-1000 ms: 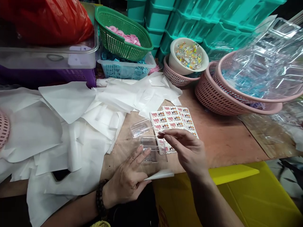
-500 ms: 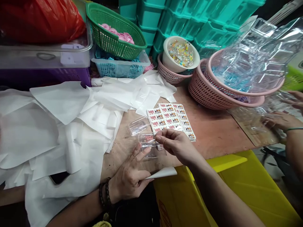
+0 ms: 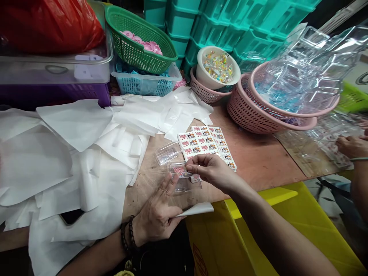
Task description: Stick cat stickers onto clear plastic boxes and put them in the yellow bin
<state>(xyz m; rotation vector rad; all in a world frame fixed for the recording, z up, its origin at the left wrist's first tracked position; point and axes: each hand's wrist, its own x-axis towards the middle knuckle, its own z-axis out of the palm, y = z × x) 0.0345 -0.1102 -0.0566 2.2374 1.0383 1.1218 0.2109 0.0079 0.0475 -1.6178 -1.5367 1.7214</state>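
My right hand (image 3: pixel 212 168) pinches the right edge of a small sticker with red lettering (image 3: pixel 178 170) against a clear plastic box (image 3: pixel 181 187). Two outstretched fingers of my left hand (image 3: pixel 156 216) reach the near left side of that box. The thumb and lower fingers of the same hand grip a white paper sheet (image 3: pixel 198 209), whose edge sticks out to the right over the table edge. Another clear plastic box (image 3: pixel 167 153) lies just behind. Beyond my right hand are sticker sheets printed with cartoon cats (image 3: pixel 189 145), partly covered by it.
White backing papers (image 3: pixel 80 122) spread over the left of the wooden table (image 3: pixel 258 161). Baskets stand behind: a green one (image 3: pixel 129 48) and a pink one (image 3: pixel 250 111) heaped with clear plastic. A white bowl (image 3: pixel 201 73) holds small packets. Another person's hand (image 3: pixel 352 146) is at the right.
My right hand has shifted slightly left, and the sticker's lettering shows more clearly on the box. My left hand has barely moved. The other person's hand has moved right.
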